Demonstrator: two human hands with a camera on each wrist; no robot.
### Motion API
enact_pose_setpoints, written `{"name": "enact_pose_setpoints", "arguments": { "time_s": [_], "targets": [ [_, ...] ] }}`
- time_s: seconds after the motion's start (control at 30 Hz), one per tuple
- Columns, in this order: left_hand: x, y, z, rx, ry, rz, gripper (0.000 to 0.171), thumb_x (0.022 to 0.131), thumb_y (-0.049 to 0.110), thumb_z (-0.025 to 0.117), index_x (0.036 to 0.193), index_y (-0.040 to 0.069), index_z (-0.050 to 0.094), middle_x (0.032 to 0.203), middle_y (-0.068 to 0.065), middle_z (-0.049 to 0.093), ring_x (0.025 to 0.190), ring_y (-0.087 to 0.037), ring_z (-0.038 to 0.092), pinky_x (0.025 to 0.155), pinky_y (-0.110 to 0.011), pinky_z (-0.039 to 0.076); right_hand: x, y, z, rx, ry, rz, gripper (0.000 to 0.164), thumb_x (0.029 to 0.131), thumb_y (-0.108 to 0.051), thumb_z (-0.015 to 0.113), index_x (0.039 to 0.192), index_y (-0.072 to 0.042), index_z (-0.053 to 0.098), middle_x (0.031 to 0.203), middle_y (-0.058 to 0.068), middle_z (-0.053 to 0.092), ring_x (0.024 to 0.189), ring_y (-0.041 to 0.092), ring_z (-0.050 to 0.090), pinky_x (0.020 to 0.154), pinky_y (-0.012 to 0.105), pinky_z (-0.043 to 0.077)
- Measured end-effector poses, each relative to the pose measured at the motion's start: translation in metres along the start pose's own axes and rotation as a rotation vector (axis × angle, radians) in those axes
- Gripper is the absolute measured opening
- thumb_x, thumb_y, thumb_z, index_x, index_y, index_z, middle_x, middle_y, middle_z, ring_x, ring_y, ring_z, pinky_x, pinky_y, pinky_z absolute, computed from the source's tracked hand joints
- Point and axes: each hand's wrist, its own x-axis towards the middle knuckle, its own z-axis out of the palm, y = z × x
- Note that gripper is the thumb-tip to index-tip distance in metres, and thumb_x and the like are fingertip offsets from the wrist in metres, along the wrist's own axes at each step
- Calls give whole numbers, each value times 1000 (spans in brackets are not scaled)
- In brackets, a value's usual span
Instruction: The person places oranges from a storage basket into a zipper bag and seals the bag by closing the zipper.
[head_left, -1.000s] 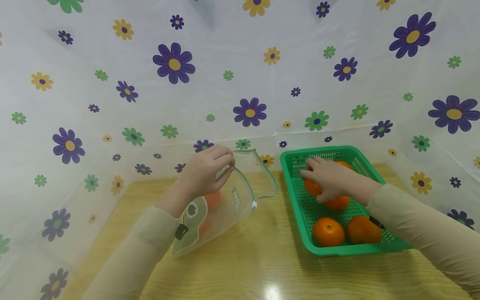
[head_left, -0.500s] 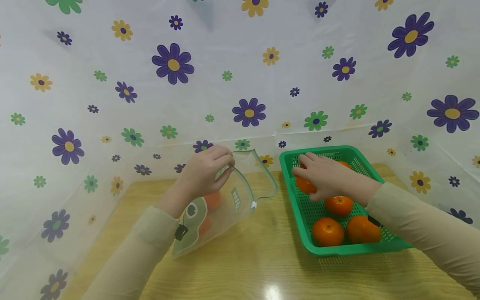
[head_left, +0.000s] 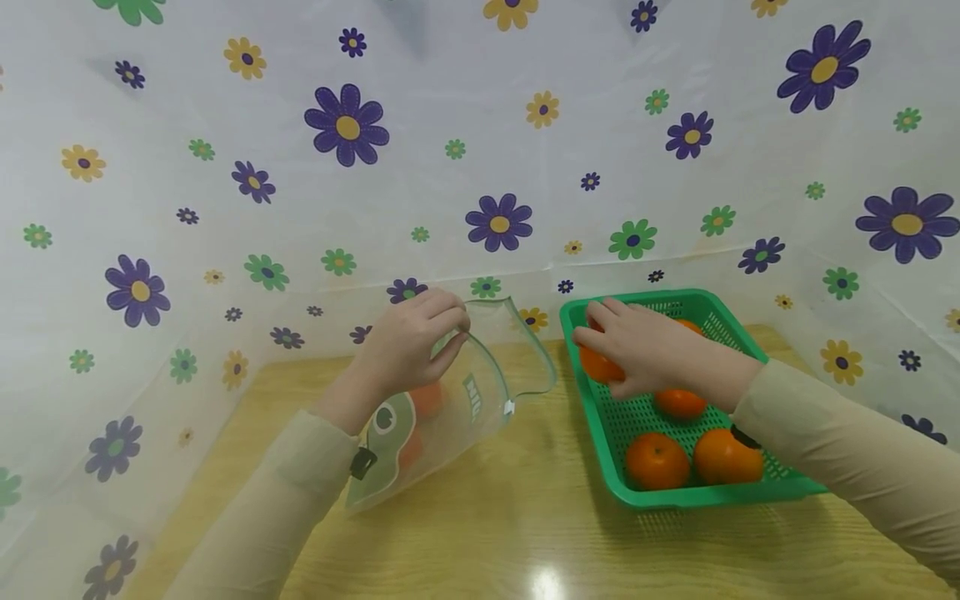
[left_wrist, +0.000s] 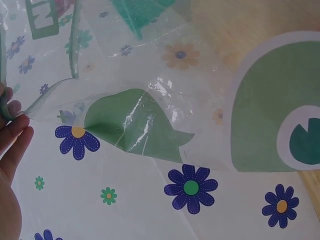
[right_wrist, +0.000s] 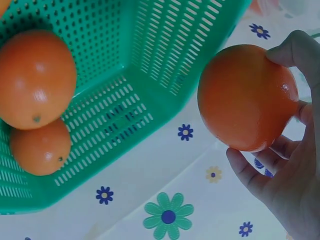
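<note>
My left hand pinches the rim of a clear zip bag with a green cartoon print; its mouth gapes toward the right. Orange fruits show through the bag's wall. In the left wrist view, fingertips at the left edge hold the bag's green-edged opening. My right hand grips an orange with thumb and fingers curled around it. In the head view that orange is over the left side of the green basket, partly hidden by the hand.
Several more oranges lie in the basket, one partly behind the right hand. Both bag and basket are on a wooden table. A white flower-printed sheet rises behind and at both sides.
My right hand has lifted the orange and shifted left across the basket, uncovering more of the orange below it. My left hand keeps its hold on the bag in the same place.
</note>
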Motion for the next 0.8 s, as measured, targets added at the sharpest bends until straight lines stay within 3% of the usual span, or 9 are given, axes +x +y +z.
{"name": "enact_pose_setpoints", "arguments": {
  "time_s": [0.4,0.8],
  "targets": [
    [0,1,0,1,0,-2,9,87,2,77,91,6,70,94,-7,70,89,-23,67,75,-33,63,6,-13,-13,29,-2,-10,71,78,-35,91,136,-12,59,122,14,56,106,29,52,86,40,57],
    [0,0,1,2,-8,-6,8,88,2,76,92,5,70,95,-8,70,91,-24,67,77,-33,63,13,-26,-23,-21,31,-54,72,77,-38,90,136,-14,58,123,13,57,106,28,53,83,38,58]
  ]
}}
